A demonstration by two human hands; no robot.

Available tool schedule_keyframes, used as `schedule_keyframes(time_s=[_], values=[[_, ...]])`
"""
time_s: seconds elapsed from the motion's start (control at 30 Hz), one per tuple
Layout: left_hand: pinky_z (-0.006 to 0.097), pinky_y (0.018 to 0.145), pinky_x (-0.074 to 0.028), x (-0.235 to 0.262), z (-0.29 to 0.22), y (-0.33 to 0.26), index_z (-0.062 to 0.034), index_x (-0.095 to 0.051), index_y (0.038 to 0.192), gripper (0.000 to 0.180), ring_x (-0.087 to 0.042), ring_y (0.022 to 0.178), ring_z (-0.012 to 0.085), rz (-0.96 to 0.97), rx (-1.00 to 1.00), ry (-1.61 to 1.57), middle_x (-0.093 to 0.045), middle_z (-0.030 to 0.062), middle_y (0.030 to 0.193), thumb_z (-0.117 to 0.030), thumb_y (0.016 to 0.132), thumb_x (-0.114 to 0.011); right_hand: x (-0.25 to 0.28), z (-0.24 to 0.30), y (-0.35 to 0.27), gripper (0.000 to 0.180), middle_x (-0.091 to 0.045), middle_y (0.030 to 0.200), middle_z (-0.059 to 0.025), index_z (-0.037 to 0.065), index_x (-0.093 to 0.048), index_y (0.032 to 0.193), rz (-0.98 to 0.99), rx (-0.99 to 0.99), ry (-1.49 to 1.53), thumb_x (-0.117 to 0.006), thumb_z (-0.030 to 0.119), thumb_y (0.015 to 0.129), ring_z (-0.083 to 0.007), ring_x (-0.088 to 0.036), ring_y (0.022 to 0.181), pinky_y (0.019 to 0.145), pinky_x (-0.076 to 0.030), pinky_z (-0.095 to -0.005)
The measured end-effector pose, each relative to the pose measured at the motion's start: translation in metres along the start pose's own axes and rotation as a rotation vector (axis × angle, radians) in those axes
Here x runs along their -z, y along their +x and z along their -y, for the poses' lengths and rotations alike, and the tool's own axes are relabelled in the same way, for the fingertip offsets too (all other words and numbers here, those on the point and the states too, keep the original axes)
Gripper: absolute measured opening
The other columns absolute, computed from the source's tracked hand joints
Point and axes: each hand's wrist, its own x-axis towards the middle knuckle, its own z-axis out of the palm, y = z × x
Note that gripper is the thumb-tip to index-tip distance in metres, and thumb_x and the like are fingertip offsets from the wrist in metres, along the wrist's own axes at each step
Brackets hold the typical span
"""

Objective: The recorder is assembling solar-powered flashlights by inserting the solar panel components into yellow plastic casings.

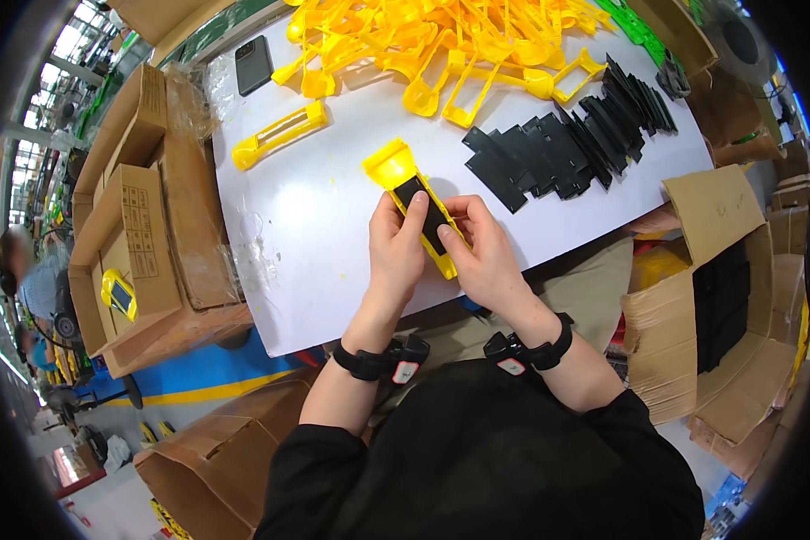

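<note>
Above the near part of the white table [333, 207], both my hands hold one yellow flashlight-shaped plastic housing [391, 166], tilted with its wide head pointing up and left. A black rectangular panel [433, 221] lies in the housing's long opening. My left hand [396, 247] grips the left side, its thumb on the panel. From the right, my right hand [482, 252] closes round the lower end, thumb pressed near the panel's lower part. The fingers underneath are partly hidden. A single yellow housing [279, 135] lies apart at the left. Overlapping black panels [540, 155] spread out to the right.
A heap of yellow housings [423, 49] covers the table's far side, near a black phone [253, 66]. At left, a cardboard box [144, 225] holds a yellow housing with a dark panel [118, 295]. An open box [661, 346] with black pieces stands at right.
</note>
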Motion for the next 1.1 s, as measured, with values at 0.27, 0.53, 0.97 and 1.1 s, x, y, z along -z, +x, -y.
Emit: schedule_keyframes(time_s=[0.27, 0.53, 0.97, 1.1], values=[[0.023, 0.063, -0.045, 0.001, -0.002, -0.01, 0.0, -0.057, 0.099, 0.021, -0.055, 0.072, 0.0066, -0.012, 0.049, -0.01, -0.061, 0.0031, 0.083, -0.02, 0.098, -0.052, -0.013, 0.014, -0.012, 0.027, -0.055, 0.093, -0.0134, -0.002, -0.042, 0.114, 0.024, -0.234, 0.279, -0.051, 0.011, 0.092, -0.0155, -0.059, 0.073, 0.056, -0.049, -0.0284], [0.021, 0.057, -0.045, 0.019, 0.0, -0.022, -0.0029, -0.057, 0.099, 0.021, -0.056, 0.066, 0.006, 0.147, 0.167, -0.101, -0.061, 0.0014, 0.08, -0.023, 0.098, -0.051, -0.026, 0.005, -0.025, 0.052, -0.045, 0.108, -0.011, -0.004, -0.038, 0.131, 0.047, -0.063, 0.232, -0.058, 0.018, 0.089, -0.0115, -0.055, 0.069, 0.053, -0.047, -0.0244], [0.022, 0.06, -0.048, 0.022, 0.017, -0.032, 0.0005, -0.06, 0.097, 0.019, -0.056, 0.067, 0.0061, 0.024, 0.108, -0.286, -0.062, 0.002, 0.081, -0.018, 0.095, -0.057, -0.039, -0.001, -0.043, 0.078, -0.045, 0.109, -0.0178, -0.004, -0.038, 0.134, -0.047, 0.19, -0.243, -0.069, 0.043, 0.08, -0.0288, -0.046, 0.102, 0.088, -0.043, -0.0378], [0.022, 0.058, -0.047, 0.023, 0.027, -0.039, 0.0003, -0.061, 0.094, 0.018, -0.056, 0.066, 0.0058, -0.043, 0.13, -0.348, -0.062, 0.0019, 0.079, -0.017, 0.094, -0.058, -0.036, 0.005, -0.052, 0.082, -0.044, 0.107, -0.0179, -0.004, -0.037, 0.135, 0.027, -0.008, -0.213, -0.07, 0.045, 0.079, -0.0289, -0.046, 0.101, 0.087, -0.043, -0.0371]])
